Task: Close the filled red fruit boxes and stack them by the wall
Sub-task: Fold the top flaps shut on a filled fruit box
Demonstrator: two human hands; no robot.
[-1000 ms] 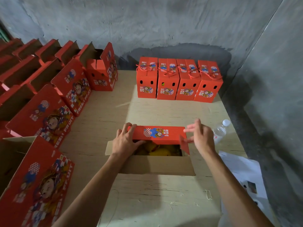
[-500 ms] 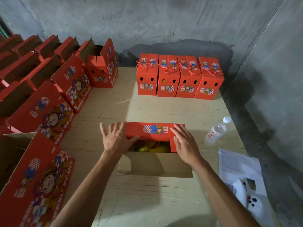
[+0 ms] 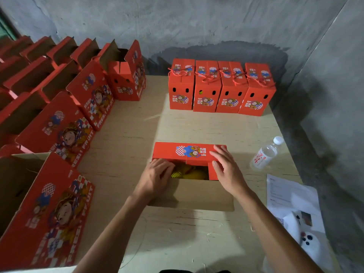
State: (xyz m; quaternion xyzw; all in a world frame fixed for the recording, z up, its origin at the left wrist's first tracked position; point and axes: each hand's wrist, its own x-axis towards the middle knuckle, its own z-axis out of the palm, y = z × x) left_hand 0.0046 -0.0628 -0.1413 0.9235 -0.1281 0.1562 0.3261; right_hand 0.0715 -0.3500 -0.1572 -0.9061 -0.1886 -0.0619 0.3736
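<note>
Red closed boxes (image 3: 220,87), four, already stand by the wall; your flat hands, left hand (image 3: 157,175) and right hand (image 3: 224,166), press flaps on the half-shut box (image 3: 189,154); many open boxes (image 3: 65,123) remain left of it.

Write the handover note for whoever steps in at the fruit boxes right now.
Left hand: fingers pressing the left end flap of the red cardboard fruit box at the table's middle.
Right hand: flat on the right end flap and far red lid flap.
Yellow fruit shows; the near brown flap is open.
Done: four closed red boxes with rope handles by the wall.
Left: finish closing this box, stack it, then the open red boxes on the left.
</note>
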